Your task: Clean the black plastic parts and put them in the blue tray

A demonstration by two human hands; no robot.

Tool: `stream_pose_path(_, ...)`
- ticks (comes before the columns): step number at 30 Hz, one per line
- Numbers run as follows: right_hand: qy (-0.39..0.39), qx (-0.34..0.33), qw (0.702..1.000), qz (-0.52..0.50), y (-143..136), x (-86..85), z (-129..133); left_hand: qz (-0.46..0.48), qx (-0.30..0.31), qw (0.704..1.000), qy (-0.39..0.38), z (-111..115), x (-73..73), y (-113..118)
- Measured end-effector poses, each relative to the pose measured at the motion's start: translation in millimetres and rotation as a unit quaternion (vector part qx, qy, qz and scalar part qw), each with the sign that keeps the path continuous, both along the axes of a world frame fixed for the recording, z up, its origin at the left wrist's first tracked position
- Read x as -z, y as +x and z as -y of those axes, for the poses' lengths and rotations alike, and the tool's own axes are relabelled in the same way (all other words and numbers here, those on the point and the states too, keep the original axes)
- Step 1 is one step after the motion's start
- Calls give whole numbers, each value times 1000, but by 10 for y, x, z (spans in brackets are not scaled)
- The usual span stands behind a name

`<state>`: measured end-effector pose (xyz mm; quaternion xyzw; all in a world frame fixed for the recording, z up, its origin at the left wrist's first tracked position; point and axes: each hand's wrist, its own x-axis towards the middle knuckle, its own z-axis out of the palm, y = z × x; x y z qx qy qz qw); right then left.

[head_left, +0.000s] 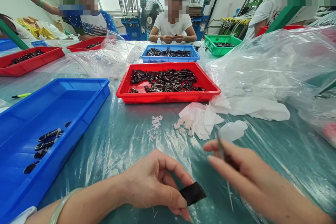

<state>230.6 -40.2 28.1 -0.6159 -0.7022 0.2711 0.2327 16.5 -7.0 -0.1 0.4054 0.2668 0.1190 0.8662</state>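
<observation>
My left hand (160, 185) is closed, with a small flat black piece (193, 194) pinched between thumb and fingers. To its right my right hand (244, 168) holds slim metal tweezers (229, 190), blurred by motion, their thin end hanging downward apart from the black piece. A red tray (168, 99) beyond the hands carries a heap of small glossy black parts (168, 80). At left stands a blue tray (86, 119) with several black parts (46, 143) near its right wall.
Pale scraps (155, 124), a crumpled white tissue (202, 119) and a small translucent bottle (232, 130) lie before the red tray. Clear plastic sheeting (262, 63) covers the right side. Another blue tray (170, 59) stands farther back, before a seated co-worker (172, 24).
</observation>
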Motion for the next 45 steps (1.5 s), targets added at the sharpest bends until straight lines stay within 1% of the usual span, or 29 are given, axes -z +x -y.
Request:
stream_pose_path(2,-27,-58,995,80,-85,101,29,4,-12,1000,-10,-6,-20,8)
stream_pose_path(4,-29,-81,987,139,-136,212,53,7,-17,1000,-5,-12,-39,10)
stream_pose_path(6,16,-82,980,178,-136,286,68,13,-22,1000,8,-18,-56,7)
stream_pose_path(8,94,-70,976,185,-105,283,82,26,-30,999,15,-26,-71,5)
stream_pose_path(10,153,-72,976,139,-78,201,102,49,-46,998,11,-36,-82,8)
stream_pose_path(11,163,-84,978,96,-76,141,113,59,-54,997,8,-41,-85,11)
stream_pose_path(13,160,-121,980,-1,-103,18,131,72,-60,996,7,-47,-87,16)
stream_pose_path(15,140,-151,976,-65,-157,-64,136,69,-62,996,7,-45,-83,19)
stream_pose_path(17,107,-177,975,-87,-212,-79,124,62,-66,996,1,-37,-76,19)
stream_pose_path(20,72,-199,973,-91,-257,-11,100,51,-71,996,-20,-29,-68,22)
stream_pose_path(24,104,-170,973,-113,-260,81,93,35,-69,996,-35,-38,-62,30)
stream_pose_path(27,134,-141,969,-154,-254,86,108,37,-77,996,-26,-46,-60,37)
stream_pose_path(29,131,-100,968,-190,-249,67,130,41,-91,995,-23,-45,-59,44)
stream_pose_path(33,132,19,962,-240,-246,13,186,35,-108,993,-19,-27,-53,56)
stream_pose_path(34,136,31,960,-245,-251,3,195,28,-106,994,-13,-21,-51,57)
stream_pose_path(36,134,24,960,-244,-265,-10,204,11,-98,995,6,-14,-47,56)
stream_pose_path(39,136,-23,964,-226,-284,-5,197,-13,-88,996,27,-10,-44,50)
stream_pose_path(43,170,-46,962,-208,-275,31,185,-34,-88,995,29,-16,-36,46)
stream_pose_path(45,175,-73,963,-192,-261,42,183,-35,-92,995,28,-18,-27,46)
